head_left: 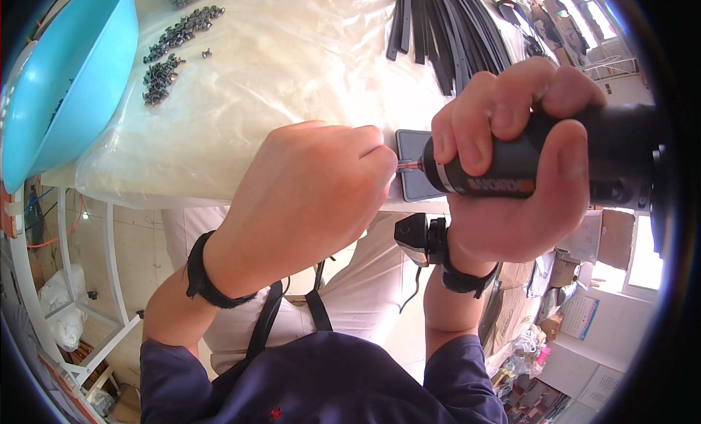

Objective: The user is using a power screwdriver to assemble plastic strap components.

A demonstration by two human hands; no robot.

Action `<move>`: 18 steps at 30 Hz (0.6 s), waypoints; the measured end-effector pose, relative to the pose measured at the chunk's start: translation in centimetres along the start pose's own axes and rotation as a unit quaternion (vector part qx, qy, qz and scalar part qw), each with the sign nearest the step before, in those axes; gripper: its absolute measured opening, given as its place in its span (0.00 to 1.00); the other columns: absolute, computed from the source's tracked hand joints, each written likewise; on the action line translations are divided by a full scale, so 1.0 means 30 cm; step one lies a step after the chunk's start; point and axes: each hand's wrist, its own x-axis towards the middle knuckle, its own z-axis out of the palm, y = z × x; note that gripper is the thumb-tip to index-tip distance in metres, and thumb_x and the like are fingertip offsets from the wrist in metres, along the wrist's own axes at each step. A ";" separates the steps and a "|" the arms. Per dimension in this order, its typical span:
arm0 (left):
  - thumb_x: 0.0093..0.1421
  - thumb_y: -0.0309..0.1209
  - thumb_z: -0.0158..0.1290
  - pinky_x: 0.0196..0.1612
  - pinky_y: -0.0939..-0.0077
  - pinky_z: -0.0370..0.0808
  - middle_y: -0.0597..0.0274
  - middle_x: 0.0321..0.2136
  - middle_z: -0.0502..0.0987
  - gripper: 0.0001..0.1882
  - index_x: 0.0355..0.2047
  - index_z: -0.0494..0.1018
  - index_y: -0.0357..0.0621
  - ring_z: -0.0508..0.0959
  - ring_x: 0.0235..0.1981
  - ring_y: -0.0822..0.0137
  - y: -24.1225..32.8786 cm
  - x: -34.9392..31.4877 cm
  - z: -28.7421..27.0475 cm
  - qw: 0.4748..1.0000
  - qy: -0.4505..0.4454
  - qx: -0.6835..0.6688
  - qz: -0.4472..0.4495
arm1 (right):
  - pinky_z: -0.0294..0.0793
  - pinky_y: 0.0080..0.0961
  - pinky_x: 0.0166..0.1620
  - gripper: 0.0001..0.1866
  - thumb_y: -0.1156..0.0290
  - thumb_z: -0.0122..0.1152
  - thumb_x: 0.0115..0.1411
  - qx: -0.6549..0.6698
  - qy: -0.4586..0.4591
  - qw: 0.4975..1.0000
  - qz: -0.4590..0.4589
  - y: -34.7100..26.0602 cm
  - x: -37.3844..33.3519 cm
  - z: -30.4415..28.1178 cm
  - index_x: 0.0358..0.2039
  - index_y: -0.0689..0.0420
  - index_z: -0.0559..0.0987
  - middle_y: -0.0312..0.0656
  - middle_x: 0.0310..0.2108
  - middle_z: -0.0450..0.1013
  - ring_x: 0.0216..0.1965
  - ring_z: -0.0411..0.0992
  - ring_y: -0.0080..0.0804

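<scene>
Head view, nearest first.

Right hand (511, 168), centre right of frame: wrapped tight round black electric screwdriver (555, 161), barrel level, bit (410, 164) pointing left. Dark strap and small black device on wrist.

Left hand (314, 190), centre of frame: curled into a fist, knuckles up, fingertips pinched at bit tip; item pinched hidden, cannot tell. Black band on wrist. Hands close together, meeting at the bit.

Small grey square plate (418, 168), centre, under and behind bit, at table's near edge.

Screwdriver, handling judgement: rigid, moderately heavy, rubbery grip unlikely to slip; best held round mid-barrel, as now.

White table under crinkled clear plastic sheet (292, 66), upper centre.

Heap of small dark screws (171, 48), upper left, well apart from both hands. Judged light, hard, prone to rolling; best pinched singly.

Bundle of long black strips (445, 30), top centre right, fanned; likely flexible.

Turquoise plastic basin (66, 81), far upper left, overhanging table edge.

White metal frame (109, 278), lower left, below table.
</scene>
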 end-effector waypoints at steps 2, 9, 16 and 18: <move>0.52 0.24 0.59 0.26 0.63 0.69 0.59 0.21 0.71 0.07 0.24 0.70 0.40 0.72 0.21 0.55 0.000 -0.001 0.001 1.000 -0.002 0.000 -0.002 | 0.69 0.28 0.25 0.12 0.59 0.49 0.66 -0.022 -0.015 1.000 -0.005 0.001 0.000 -0.005 0.38 0.54 0.63 0.40 0.30 0.64 0.20 0.65 0.26; 0.51 0.24 0.59 0.27 0.63 0.69 0.59 0.21 0.71 0.07 0.24 0.70 0.40 0.72 0.21 0.55 -0.002 0.000 0.001 1.000 -0.002 -0.002 -0.003 | 0.69 0.28 0.25 0.13 0.59 0.50 0.66 -0.035 0.001 0.998 -0.062 0.037 -0.018 -0.007 0.38 0.54 0.63 0.41 0.30 0.64 0.20 0.65 0.26; 0.52 0.24 0.59 0.27 0.63 0.69 0.59 0.21 0.71 0.07 0.24 0.70 0.40 0.72 0.22 0.55 0.002 -0.004 -0.010 1.000 -0.005 -0.002 -0.003 | 0.69 0.28 0.25 0.13 0.59 0.51 0.66 -0.067 0.016 0.995 -0.076 0.030 -0.026 0.001 0.39 0.54 0.64 0.40 0.30 0.64 0.20 0.65 0.25; 0.52 0.24 0.58 0.27 0.63 0.69 0.58 0.22 0.71 0.06 0.26 0.71 0.40 0.72 0.22 0.54 -0.010 -0.005 -0.001 1.000 -0.002 0.002 0.004 | 0.69 0.28 0.25 0.13 0.59 0.50 0.66 -0.082 0.028 0.993 -0.083 0.034 -0.032 -0.010 0.39 0.54 0.64 0.40 0.30 0.64 0.21 0.65 0.25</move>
